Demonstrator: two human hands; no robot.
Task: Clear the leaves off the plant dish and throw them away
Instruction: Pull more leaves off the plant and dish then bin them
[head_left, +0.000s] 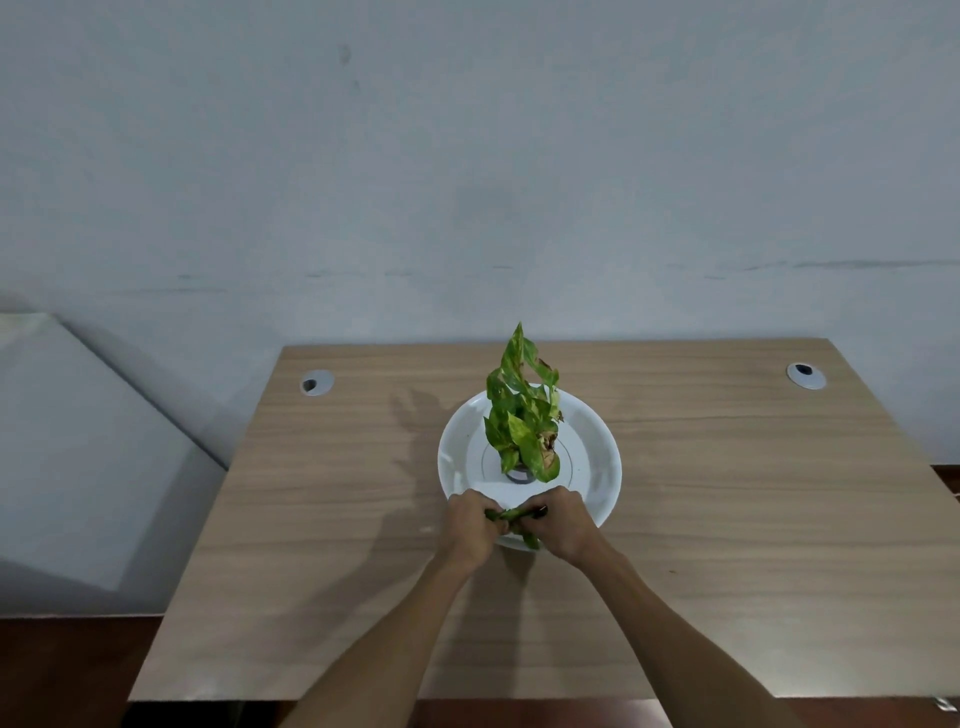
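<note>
A round white plant dish (597, 457) lies in the middle of a wooden table (727, 545). A small potted plant (524, 415) with green and yellow leaves stands upright at the dish's centre. Over the near rim, my left hand (470, 530) and my right hand (558, 525) are side by side, fingers curled. Together they grip a bunch of loose green leaves (511, 517) between them. Most of the bunch is hidden inside the fists.
Two grey cable grommets sit in the table's far corners, one at the left (317, 383) and one at the right (805, 375). A pale wall rises right behind the table. Dark floor shows below the near edge and at the left.
</note>
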